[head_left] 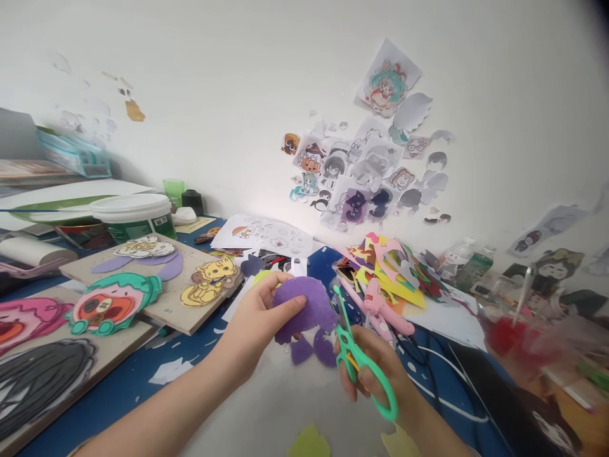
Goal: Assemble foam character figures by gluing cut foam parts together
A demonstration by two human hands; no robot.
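Observation:
My left hand (254, 324) pinches a purple felt piece (304, 308) between thumb and fingers, holding it up over the blue table. My right hand (375, 368) grips small green scissors (359, 362) through their loops. The blades point up and touch the right edge of the purple felt. Small purple offcuts (311, 348) hang or lie just below the felt.
Wooden boards (171, 311) at the left carry felt characters: a yellow cat (209, 282) and a green and orange figure (111, 308). A pile of coloured felt scraps (399, 273), a pink glue gun (380, 308), bottles (469, 260) and a white tub (136, 216) crowd the table. Drawings cover the wall.

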